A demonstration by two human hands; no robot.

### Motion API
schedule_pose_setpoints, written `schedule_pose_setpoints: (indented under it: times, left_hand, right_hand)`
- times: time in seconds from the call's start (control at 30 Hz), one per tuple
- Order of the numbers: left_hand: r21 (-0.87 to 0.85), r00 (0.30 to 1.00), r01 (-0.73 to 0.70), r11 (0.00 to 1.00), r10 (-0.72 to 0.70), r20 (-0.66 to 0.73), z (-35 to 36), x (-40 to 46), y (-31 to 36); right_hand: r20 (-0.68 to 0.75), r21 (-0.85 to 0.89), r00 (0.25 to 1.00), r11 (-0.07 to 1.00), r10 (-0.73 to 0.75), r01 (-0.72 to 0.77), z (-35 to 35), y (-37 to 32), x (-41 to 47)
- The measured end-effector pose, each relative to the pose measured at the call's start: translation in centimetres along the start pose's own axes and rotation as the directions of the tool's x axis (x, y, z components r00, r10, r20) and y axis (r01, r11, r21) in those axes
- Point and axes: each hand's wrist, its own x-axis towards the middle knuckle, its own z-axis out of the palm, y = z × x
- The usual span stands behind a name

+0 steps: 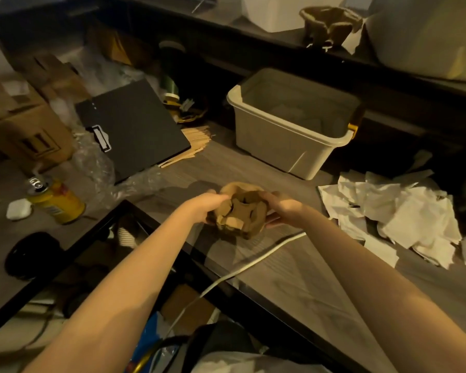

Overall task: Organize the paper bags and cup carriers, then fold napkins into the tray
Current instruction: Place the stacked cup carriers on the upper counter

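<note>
A brown pulp cup carrier [240,214] is held just above the wooden table, its underside turned toward me. My left hand [206,204] grips its left edge and my right hand [279,204] grips its right edge. Another cup carrier [331,22] stands on the dark shelf at the back right. A pile of crumpled white napkins [404,214] lies on the table to the right of my hands. A beige plastic bin [288,138] stands behind the held carrier; its inside looks dim.
A black clipboard [135,127] lies over wooden stir sticks [197,138] at left centre. A yellow can [55,200], a white earbud case [18,208] and cardboard boxes [24,125] sit at left. A white cable [242,267] crosses the table edge.
</note>
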Motion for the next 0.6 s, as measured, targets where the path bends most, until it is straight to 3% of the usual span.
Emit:
schedule_pose_setpoints:
  times: [0.3,0.43,0.6]
  left_hand:
    - [-0.086,0.971,-0.24,0.967,0.239,-0.021,-2.9,-3.7,8.4]
    - [-0.075,0.917,-0.399,0.914,0.397,-0.044,-4.1,-6.6,13.6]
    - [-0.063,0.834,-0.548,0.834,0.538,-0.121,-5.0,-9.3,19.2]
  right_hand:
    - [-0.116,0.076,0.977,0.979,-0.18,0.19,-4.9,-7.6,-3.0]
    - [-0.183,0.03,0.942,0.956,-0.282,0.292,-7.6,-12.2,-5.1]
    - [-0.256,0.116,0.886,0.897,-0.387,0.426,-10.5,-16.4,-6.5]
